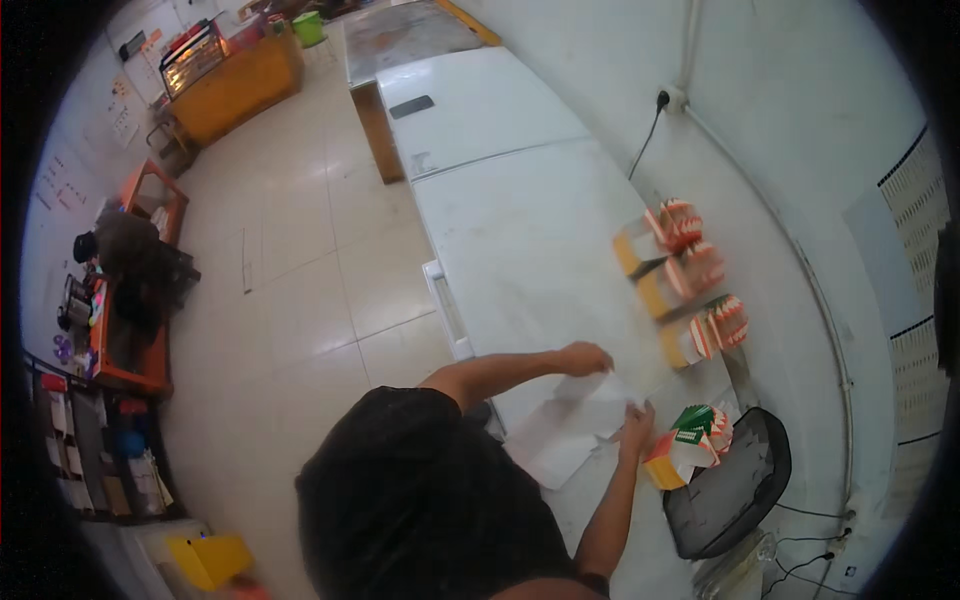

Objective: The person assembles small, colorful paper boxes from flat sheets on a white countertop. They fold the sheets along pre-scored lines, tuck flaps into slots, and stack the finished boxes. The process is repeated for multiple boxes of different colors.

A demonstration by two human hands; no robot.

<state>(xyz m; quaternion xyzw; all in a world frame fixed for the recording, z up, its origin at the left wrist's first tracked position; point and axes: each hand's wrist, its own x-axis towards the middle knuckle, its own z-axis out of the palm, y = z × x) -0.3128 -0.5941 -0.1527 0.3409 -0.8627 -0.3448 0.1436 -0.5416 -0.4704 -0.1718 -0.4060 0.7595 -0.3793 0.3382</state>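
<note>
White paper sheets [565,430], thin and partly blurred, are held over the white freezer top in front of me. My left hand [586,358] is closed at their far edge. At their right side my right hand [636,424] pinches a corner between its fingers. Close to my right hand stands a stack of folded food cartons [665,470] in yellow, red and white, with a green part on top. What exactly the fingers grip is small and hard to see.
Three more carton stacks [690,342] line the wall side of the white freezer [520,220]. A dark-rimmed tray [735,500] and cables lie at the near right. Another person [135,260] sits by an orange table [150,340] at the left. A yellow container [210,562] stands at the lower left.
</note>
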